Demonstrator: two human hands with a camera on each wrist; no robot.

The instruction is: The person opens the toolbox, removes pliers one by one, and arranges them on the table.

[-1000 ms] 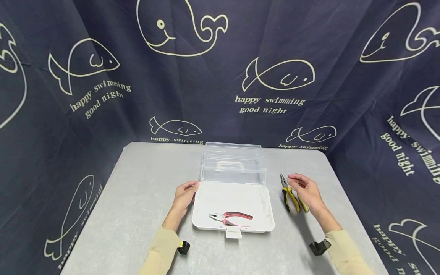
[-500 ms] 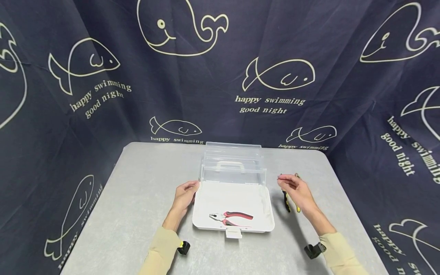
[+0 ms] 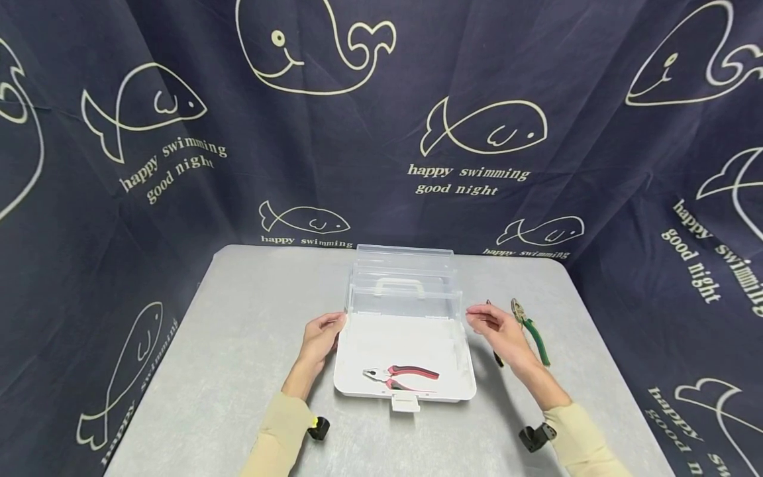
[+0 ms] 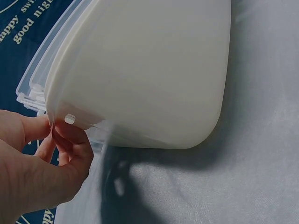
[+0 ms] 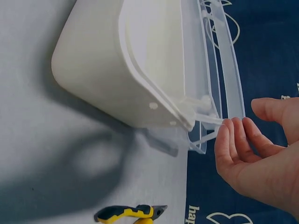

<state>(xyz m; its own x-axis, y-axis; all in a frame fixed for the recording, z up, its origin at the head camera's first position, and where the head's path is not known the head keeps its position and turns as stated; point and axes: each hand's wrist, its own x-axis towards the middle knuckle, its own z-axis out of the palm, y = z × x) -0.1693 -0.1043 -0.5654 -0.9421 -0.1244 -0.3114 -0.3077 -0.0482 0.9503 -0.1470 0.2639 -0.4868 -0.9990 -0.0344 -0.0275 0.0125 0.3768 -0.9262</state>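
A white toolbox [image 3: 405, 338] stands with its clear lid [image 3: 405, 301] raised at the back. Inside, near the front wall, lies a pair of pliers [image 3: 402, 376] with red and black handles. My left hand [image 3: 318, 341] pinches the box's rim at the rear left corner; in the left wrist view, thumb and forefinger meet at that edge. My right hand [image 3: 502, 334] is at the rear right corner, fingers gently bent and thumb held apart. In the right wrist view, its fingertips [image 5: 237, 122] are right at the clear trays of the lid, beside the hinge arm.
To the right on the table [image 3: 250, 371] lie green-handled pliers [image 3: 533, 334]. Yellow-and-black pliers [image 5: 133, 213] lie nearer the box, mostly behind my right hand in the head view. The box's front latch [image 3: 405, 402] hangs open. Dark printed curtains [image 3: 357, 165] surround the table.
My right hand has moved left, from over the yellow-and-black pliers to the toolbox's rear right corner, uncovering the green-handled pliers. My left hand stays at the rim.
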